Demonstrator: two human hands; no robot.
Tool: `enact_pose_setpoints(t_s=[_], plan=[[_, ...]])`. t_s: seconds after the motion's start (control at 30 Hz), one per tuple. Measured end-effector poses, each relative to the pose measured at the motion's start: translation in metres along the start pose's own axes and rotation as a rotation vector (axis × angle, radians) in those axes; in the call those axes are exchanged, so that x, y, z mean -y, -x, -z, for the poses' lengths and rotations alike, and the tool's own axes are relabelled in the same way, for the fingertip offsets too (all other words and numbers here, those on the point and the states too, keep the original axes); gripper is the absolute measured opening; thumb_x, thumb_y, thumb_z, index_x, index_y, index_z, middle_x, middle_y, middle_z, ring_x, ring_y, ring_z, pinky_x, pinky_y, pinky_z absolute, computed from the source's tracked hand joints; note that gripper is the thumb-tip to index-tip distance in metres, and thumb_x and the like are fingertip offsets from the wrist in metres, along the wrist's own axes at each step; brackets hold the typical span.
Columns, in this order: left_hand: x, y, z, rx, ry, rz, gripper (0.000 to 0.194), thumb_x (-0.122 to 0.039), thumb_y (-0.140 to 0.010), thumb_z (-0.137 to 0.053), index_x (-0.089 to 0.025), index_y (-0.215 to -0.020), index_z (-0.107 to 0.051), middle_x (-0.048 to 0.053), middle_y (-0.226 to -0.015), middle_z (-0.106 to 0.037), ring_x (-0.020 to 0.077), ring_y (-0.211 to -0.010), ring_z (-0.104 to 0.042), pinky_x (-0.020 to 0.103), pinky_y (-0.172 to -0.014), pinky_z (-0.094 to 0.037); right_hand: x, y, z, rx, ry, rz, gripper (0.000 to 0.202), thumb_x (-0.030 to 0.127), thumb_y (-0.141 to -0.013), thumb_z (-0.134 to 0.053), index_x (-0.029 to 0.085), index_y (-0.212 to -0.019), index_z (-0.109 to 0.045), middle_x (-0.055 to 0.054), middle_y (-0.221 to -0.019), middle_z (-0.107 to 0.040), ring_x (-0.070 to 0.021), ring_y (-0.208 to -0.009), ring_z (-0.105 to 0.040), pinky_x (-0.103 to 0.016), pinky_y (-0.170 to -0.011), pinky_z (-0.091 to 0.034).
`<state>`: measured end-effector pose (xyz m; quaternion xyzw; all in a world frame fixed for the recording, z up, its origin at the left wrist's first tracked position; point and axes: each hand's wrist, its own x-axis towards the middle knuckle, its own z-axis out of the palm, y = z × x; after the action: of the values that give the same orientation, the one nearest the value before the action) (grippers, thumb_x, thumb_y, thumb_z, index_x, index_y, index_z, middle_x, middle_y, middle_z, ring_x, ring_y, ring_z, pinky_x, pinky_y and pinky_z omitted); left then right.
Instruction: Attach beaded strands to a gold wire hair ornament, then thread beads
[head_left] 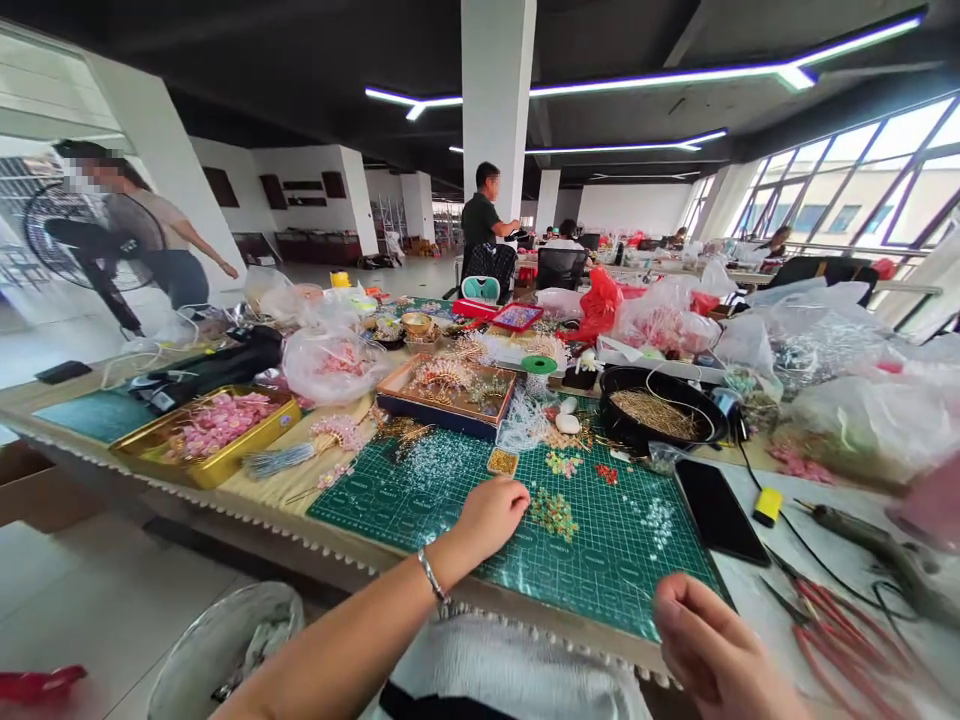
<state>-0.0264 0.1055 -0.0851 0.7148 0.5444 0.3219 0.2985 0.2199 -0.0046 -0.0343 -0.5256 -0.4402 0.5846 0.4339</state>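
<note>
Head view shows us two bare hands at a green cutting mat [600, 592], which we take as our landmark. The left hand [491, 515] is above the middle of the mat, with its fingers curled inward; its fingertips are turned away from us, so we cannot tell if it grips something. Just beyond it, on the mat, we find a small dish [491, 470] of gold beads, and just beside it, to the right, a loose pile of green and orange beads [553, 515]. The right hand [709, 645] is at the near right corner of the mat, also curled, with the thumb close to the index finger. The lower edge cuts it off, and we cannot say whether a thin thing is pinched there.

To the right of the mat lies a phone [720, 510] with dark screen; nearer to us, some red-handled tools [840, 630] are too blurred to count. To the left of the mat is a gold tin [206, 474] with pink flowers [225, 422], whose single stems we hardly distinguish.
</note>
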Motion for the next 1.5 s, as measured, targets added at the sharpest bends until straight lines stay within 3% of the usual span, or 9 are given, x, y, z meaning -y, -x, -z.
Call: enact_pose_setpoints(t_s=[0.13, 0.3, 0.43, 0.57, 0.7, 0.93, 1.07, 1.23, 1.5], plan=[[-0.025, 0.008, 0.01, 0.047, 0.286, 0.039, 0.017, -0.025, -0.089, -0.04, -0.015, -0.092, -0.054, 0.008, -0.091, -0.065, 0.0139, -0.068, -0.063, 0.024, -0.056, -0.048, 0.001, -0.013, -0.017, -0.019, 0.058, 0.125, 0.044, 0.06, -0.074, -0.063, 0.019, -0.068, -0.048, 0.008, -0.055, -0.027, -0.0067, -0.048, -0.017, -0.021, -0.043, -0.017], [-0.068, 0.043, 0.015, 0.089, 0.516, -0.036, 0.015, -0.029, -0.086, -0.053, -0.015, -0.092, -0.054, 0.008, -0.099, -0.064, 0.0135, -0.077, -0.065, 0.022, -0.057, -0.052, 0.019, -0.002, -0.038, -0.156, 0.262, 0.384, 0.026, 0.042, -0.079, -0.063, 0.02, -0.069, -0.057, 0.002, -0.062, -0.046, -0.0102, -0.057, -0.038, -0.022, -0.051, -0.031], [-0.092, 0.071, 0.023, -0.091, 0.391, -0.395, 0.018, -0.019, -0.084, -0.06, -0.018, -0.101, -0.057, 0.004, -0.092, -0.066, 0.011, -0.076, -0.063, 0.023, -0.066, -0.054, 0.038, 0.017, -0.052, -0.23, 0.709, 0.844, 0.015, 0.026, -0.085, -0.055, 0.021, -0.07, -0.057, 0.002, -0.056, -0.051, -0.0103, -0.048, -0.043, -0.024, -0.047, -0.035], [-0.098, 0.083, 0.027, -0.24, 0.141, -0.708, 0.038, -0.009, -0.083, -0.06, -0.018, -0.117, -0.047, 0.004, -0.096, -0.068, 0.0105, -0.076, -0.062, 0.024, -0.071, -0.054, 0.043, 0.028, -0.054, -0.227, 0.927, 0.999, 0.012, 0.02, -0.085, -0.055, 0.021, -0.073, -0.052, 0.001, -0.058, -0.056, -0.0112, -0.049, -0.05, -0.024, -0.047, -0.037], [-0.098, 0.083, 0.028, -0.275, 0.031, -0.803, 0.044, -0.008, -0.084, -0.058, -0.017, -0.123, -0.041, 0.006, -0.096, -0.068, 0.0119, -0.079, -0.063, 0.024, -0.07, -0.054, 0.041, 0.033, -0.052, -0.188, 0.97, 1.006, 0.013, 0.02, -0.085, -0.055, 0.022, -0.074, -0.049, 0.001, -0.057, -0.055, -0.0108, -0.046, -0.047, -0.025, -0.044, -0.036], [-0.1, 0.085, 0.03, -0.276, -0.075, -0.839, 0.044, -0.008, -0.086, -0.053, -0.018, -0.126, -0.037, 0.006, -0.096, -0.067, 0.0133, -0.082, -0.064, 0.026, -0.071, -0.054, 0.045, 0.039, -0.053, -0.191, 1.003, 0.97, 0.013, 0.021, -0.085, -0.052, 0.024, -0.073, -0.046, 0.003, -0.055, -0.05, -0.0097, -0.04, -0.041, -0.025, -0.039, -0.031], [-0.101, 0.086, 0.032, -0.293, -0.119, -0.892, 0.047, -0.006, -0.083, -0.055, -0.016, -0.125, -0.037, 0.007, -0.094, -0.067, 0.0143, -0.08, -0.063, 0.027, -0.071, -0.053, 0.045, 0.039, -0.054, -0.148, 0.886, 0.865, 0.016, 0.022, -0.085, -0.052, 0.023, -0.07, -0.047, 0.003, -0.054, -0.051, -0.0109, -0.046, -0.048, -0.024, -0.046, -0.041], [-0.101, 0.086, 0.033, -0.304, -0.153, -0.931, 0.046, -0.007, -0.083, -0.055, -0.016, -0.124, -0.038, 0.006, -0.093, -0.067, 0.0144, -0.08, -0.063, 0.027, -0.07, -0.053, 0.045, 0.038, -0.051, -0.11, 0.787, 0.722, 0.021, 0.025, -0.084, -0.053, 0.023, -0.064, -0.047, 0.004, -0.051, -0.046, -0.01, -0.043, -0.042, -0.023, -0.042, -0.037], [-0.102, 0.087, 0.03, -0.308, -0.151, -0.925, 0.045, -0.007, -0.084, -0.053, -0.017, -0.125, -0.04, 0.005, -0.093, -0.067, 0.014, -0.084, -0.064, 0.027, -0.073, -0.053, 0.048, 0.038, -0.049, -0.125, 0.826, 0.734, 0.021, 0.025, -0.084, -0.052, 0.023, -0.063, -0.046, 0.004, -0.051, -0.045, -0.0104, -0.044, -0.042, -0.023, -0.042, -0.038]])
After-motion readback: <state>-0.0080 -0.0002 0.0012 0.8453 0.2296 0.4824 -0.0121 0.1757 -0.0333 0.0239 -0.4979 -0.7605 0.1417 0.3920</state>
